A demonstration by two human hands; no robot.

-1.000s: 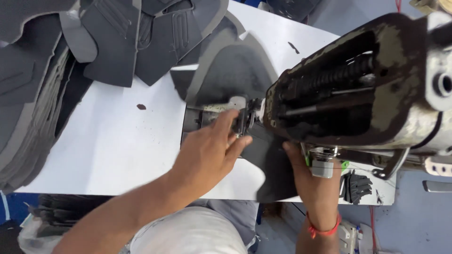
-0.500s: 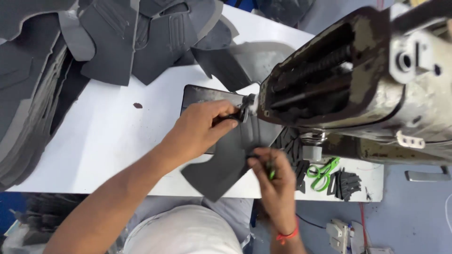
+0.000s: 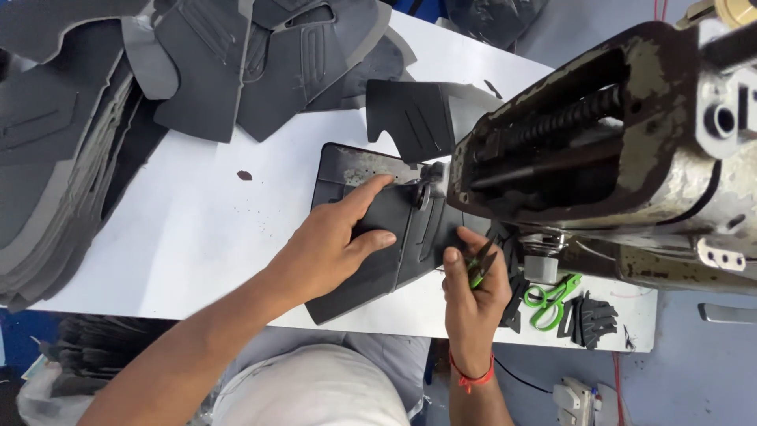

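Nearest to the camera, the right hand [image 3: 471,285] is closed around a small green thread snip [image 3: 478,267], whose blades point at the edge of the dark panel [image 3: 394,237] just beside the needle. A red band sits on that wrist. The left hand [image 3: 335,241] lies flat and open on the same panel, fingers spread, pressing it down on the metal plate [image 3: 347,162] of the sewing machine [image 3: 623,150]; it grips nothing. The panel lies under the presser foot [image 3: 430,177], half on the plate and half hanging over the near edge of the white table [image 3: 181,237]. As I judge it, the seam on this piece is finished or nearly so, and the thread is at the point of being cut; the piece is not yet taken away from the machine. I count two hands, one snip in the hand, one pair of green scissors [image 3: 552,296] on the table at the right, and one small heap of dark scraps [image 3: 590,317] beside it. Farther off lies one loose panel [image 3: 418,114] behind the needle. At the far left a tall stack [image 3: 55,158] and several spread pieces wait, too many and too overlapped to count exactly.
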